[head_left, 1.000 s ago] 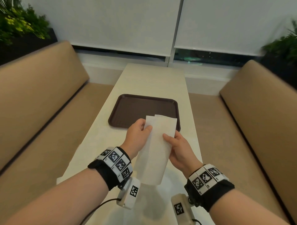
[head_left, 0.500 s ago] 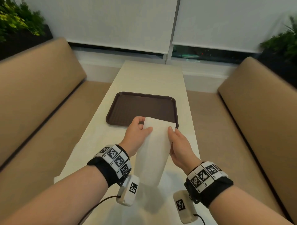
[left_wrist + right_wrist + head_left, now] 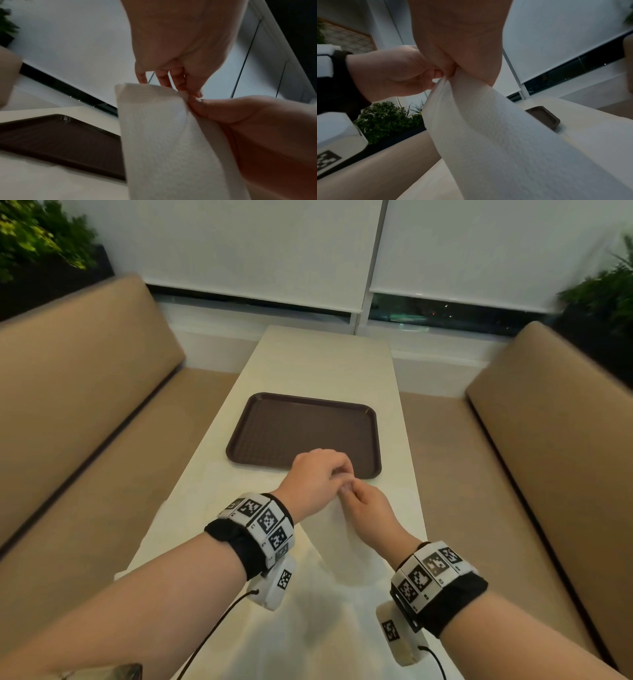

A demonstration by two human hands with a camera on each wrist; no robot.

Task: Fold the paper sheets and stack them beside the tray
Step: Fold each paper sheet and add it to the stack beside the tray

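Both hands meet above the near half of the pale worktop (image 3: 322, 364), just at 6 o'clock of the brown tray (image 3: 301, 429). The left hand (image 3: 317, 479) has its fingers curled over and pinches the top edge of the white paper sheet (image 3: 346, 549) between thumb and fingertips; the right hand (image 3: 368, 513), coming in from 4 o'clock, pinches the same top edge, its fingertips touching those of the left. The left wrist view shows the left fingers (image 3: 181, 79) pointing down onto the upper edge of the paper sheet (image 3: 163, 135), with the right hand (image 3: 257, 121) clamped on its corner at 3 o'clock. From the right wrist view the paper sheet (image 3: 496, 135) hangs down from the pinch in doubled layers, curved like a loose band, its embossed texture plain to see; the left hand (image 3: 393, 73) grips at 9 o'clock of the right hand (image 3: 458, 40). The sheet is lifted off the worktop at its top, and whether its lower end touches the surface cannot be told. The tray lies flat at 12 o'clock of the hands, its corner (image 3: 544, 117) showing beyond the sheet. Tan bench seats (image 3: 68, 412) flank the worktop at 9 and 3 o'clock.
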